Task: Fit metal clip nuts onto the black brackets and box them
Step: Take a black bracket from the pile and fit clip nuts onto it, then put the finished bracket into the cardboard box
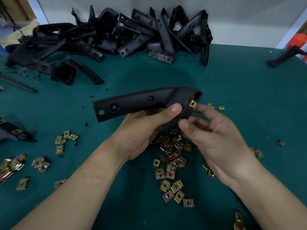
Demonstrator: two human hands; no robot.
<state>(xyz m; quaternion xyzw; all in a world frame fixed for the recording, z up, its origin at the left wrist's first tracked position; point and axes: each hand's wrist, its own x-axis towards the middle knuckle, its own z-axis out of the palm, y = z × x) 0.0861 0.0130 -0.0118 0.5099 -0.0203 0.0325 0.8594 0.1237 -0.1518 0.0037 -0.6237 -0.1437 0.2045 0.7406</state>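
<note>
— What do we have under everything?
— We see a dark green mat [232,90] covering the table, with a white panel [240,22] standing along its far edge.
— And the litter on the left?
— We make out small black shavings [21,73] scattered on the mat, and a slim black rod [18,84] lying just beside them.
— Past the panel?
— We see brown cardboard [15,7] top left and something orange [300,40] at the right edge; we cannot tell what it is.

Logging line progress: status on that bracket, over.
Left hand grips black bracket. Right hand pinches second clip nut at its bend, first clip nut already on. Loose clip nuts below, nothing blocking.
</note>
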